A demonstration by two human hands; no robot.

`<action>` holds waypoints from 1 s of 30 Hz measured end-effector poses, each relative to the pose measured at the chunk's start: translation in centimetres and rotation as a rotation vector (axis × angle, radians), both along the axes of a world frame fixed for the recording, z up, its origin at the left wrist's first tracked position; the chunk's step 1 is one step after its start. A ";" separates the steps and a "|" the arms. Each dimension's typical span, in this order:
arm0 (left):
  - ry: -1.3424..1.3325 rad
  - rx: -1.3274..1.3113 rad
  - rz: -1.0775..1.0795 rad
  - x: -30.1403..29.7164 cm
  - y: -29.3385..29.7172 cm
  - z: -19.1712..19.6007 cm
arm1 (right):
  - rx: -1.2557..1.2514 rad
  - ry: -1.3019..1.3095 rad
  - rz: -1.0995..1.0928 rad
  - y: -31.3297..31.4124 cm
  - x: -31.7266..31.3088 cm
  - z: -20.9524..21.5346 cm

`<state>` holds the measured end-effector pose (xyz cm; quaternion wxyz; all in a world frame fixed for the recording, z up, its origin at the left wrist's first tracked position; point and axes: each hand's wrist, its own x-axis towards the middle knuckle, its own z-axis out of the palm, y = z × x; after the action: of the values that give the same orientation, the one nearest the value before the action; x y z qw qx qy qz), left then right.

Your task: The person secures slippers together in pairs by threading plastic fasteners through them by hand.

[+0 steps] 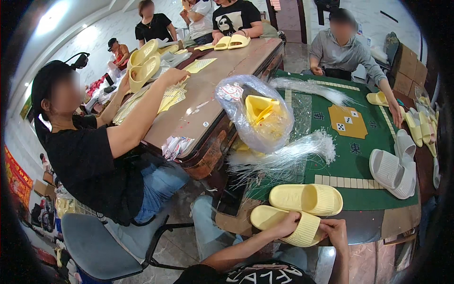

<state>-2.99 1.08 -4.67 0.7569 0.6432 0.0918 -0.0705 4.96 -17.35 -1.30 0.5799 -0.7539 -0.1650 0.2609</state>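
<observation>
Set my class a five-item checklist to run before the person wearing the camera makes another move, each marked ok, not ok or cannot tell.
1. Left hand at the nearer yellow slide sandal's strap: ok.
2. Right hand at its toe end: ok.
3. Farther yellow slide sandal sole down: ok.
4. Near bundle of clear strands tidy: not ok, ends fan out.
5. Strand between the fingers: cannot tell, too fine.

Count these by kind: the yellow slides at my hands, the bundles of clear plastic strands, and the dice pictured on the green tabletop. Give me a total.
Yellow slides: 2
Bundles of clear plastic strands: 2
Pictured dice: 3
Total: 7
</observation>
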 end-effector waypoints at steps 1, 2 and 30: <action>-0.002 0.002 0.000 0.0 0.1 0.3 | 0.002 -0.002 0.000 -0.2 0.1 0.0; -0.019 0.009 -0.003 0.0 0.2 0.4 | -0.024 0.012 0.060 -0.3 0.3 0.0; -0.746 0.666 -0.093 4.8 -2.8 3.5 | -0.122 -0.718 0.126 0.1 -0.5 4.2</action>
<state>1.83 -1.75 -1.14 0.4878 0.8348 -0.1961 0.1638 4.45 -17.28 2.88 0.4216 -0.8190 -0.3884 0.0242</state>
